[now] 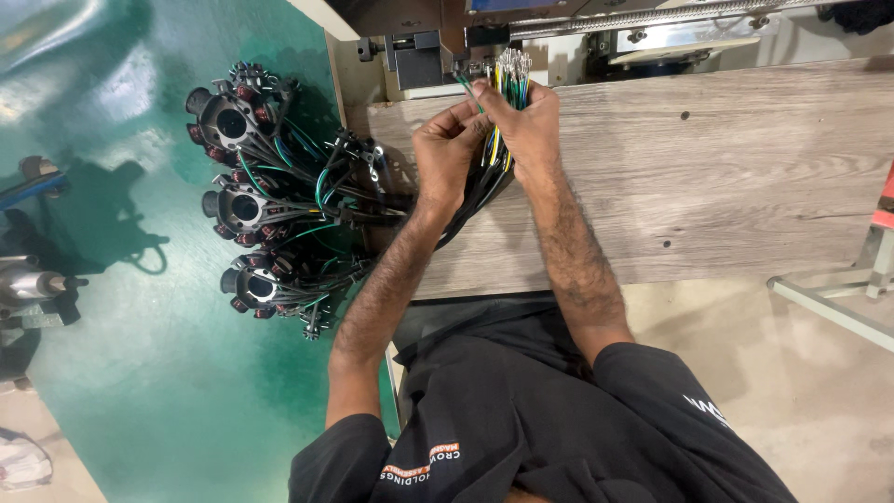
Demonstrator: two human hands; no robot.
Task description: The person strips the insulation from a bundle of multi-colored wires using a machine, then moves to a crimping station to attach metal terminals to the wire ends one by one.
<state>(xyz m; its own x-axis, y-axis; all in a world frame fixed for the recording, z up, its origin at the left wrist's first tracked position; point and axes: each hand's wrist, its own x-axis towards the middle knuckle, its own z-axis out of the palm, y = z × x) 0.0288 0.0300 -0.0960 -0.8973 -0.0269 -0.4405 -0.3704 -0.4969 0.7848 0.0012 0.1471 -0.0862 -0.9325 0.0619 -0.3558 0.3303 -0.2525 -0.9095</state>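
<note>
My right hand (527, 126) is closed around a bundle of black, green and yellow wires (496, 154), whose metal-tipped ends (514, 65) fan out above my fingers. My left hand (445, 149) sits right beside it, its fingertips pinching a single green wire (463, 82) out of the bundle, close to a small machine (424, 56) at the table's far edge. The wires run left to three round black stator coils (244, 207) lying on a green surface (140, 354).
A grey wood-grain table (726, 168) lies under my hands. Metal machine parts (670, 33) line its far edge. A metal tool (33, 284) lies at the far left, and a white frame leg (829, 303) stands on the floor at the right.
</note>
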